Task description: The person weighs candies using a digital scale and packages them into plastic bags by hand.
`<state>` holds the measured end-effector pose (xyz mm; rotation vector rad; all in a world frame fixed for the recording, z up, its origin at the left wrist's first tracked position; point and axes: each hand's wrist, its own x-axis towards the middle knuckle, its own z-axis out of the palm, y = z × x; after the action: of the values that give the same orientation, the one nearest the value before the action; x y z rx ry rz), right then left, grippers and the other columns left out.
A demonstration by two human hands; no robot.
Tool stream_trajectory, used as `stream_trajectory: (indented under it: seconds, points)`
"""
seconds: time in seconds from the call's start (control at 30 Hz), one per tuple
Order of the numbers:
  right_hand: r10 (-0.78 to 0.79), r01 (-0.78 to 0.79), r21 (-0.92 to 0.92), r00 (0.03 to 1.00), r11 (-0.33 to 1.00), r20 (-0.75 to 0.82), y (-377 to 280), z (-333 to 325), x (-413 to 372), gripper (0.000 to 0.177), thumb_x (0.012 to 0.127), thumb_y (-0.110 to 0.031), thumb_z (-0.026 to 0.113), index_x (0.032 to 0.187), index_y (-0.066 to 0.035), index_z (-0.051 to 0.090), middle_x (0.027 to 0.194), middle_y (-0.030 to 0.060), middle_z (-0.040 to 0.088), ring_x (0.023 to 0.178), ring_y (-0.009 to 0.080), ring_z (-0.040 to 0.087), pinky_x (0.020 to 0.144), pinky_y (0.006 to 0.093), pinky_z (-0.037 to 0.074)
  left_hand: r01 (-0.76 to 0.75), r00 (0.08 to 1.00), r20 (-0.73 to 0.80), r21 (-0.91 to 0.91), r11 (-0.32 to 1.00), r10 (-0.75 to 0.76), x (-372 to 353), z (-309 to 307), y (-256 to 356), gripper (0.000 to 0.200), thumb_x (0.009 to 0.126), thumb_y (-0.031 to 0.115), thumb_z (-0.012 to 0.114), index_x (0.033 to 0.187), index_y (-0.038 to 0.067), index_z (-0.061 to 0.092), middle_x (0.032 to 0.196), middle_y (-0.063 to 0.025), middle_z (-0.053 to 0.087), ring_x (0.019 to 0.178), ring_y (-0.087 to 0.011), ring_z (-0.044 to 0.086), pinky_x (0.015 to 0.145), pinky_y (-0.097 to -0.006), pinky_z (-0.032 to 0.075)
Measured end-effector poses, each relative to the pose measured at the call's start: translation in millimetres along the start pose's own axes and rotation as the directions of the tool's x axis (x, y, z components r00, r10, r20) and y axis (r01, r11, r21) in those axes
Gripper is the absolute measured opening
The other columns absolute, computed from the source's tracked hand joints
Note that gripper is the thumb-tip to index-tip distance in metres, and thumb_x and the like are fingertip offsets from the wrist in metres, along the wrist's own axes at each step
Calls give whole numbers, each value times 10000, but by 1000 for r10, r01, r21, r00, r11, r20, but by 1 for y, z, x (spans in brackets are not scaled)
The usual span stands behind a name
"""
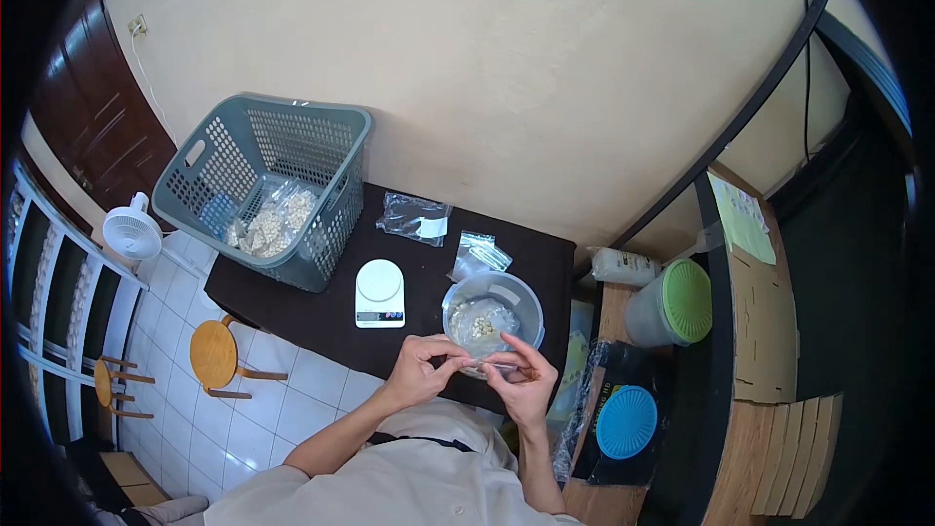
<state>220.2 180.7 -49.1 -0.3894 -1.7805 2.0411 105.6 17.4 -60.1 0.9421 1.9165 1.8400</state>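
Note:
My left hand (427, 370) and my right hand (523, 385) meet at the near rim of a round clear plastic tub (529, 304). Both are closed in a pinch, thumbs against fingertips, on what looks like a small clear plastic bag (474, 368), mostly hidden by the fingers. Inside the tub lie clear plastic and small pale pieces (480, 324). Left of the tub, a white digital kitchen scale (380, 287) bears nothing on its plate. Behind the tub are flat clear zip bags (475, 255), and another clear plastic packet (414, 217) lies farther back.
A grey-green laundry basket (336, 224) holding bags of pale pieces stands on the dark-covered table (438, 258) at left. To the right are a green-lidded container (686, 302), a blue lid (626, 423) and a shelf (765, 321). Stools (213, 354) and a white fan (132, 232) stand left.

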Motion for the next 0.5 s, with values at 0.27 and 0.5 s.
stream_trajectory:
  seconds: [0.27, 0.5]
  points:
    - [-78, 82, 122, 996, 989, -38, 15, -15, -4, 434, 862, 154, 720, 1282, 103, 622, 980, 210, 758, 891, 259, 769, 834, 335, 635, -59, 995, -77, 37, 998, 62, 1, -7, 6, 82, 853, -27, 769, 894, 27, 816, 849, -85, 788, 743, -142, 659, 723, -297, 503]
    - [-67, 76, 101, 993, 992, -95, 10, -16, -6, 463, 860, 157, 718, 1305, 107, 601, 971, 216, 756, 870, 253, 768, 824, 334, 636, -21, 1000, -10, -12, 1000, 20, 2, -8, 4, 70, 867, 17, 789, 924, 44, 820, 845, -75, 785, 750, -149, 646, 757, -300, 507]
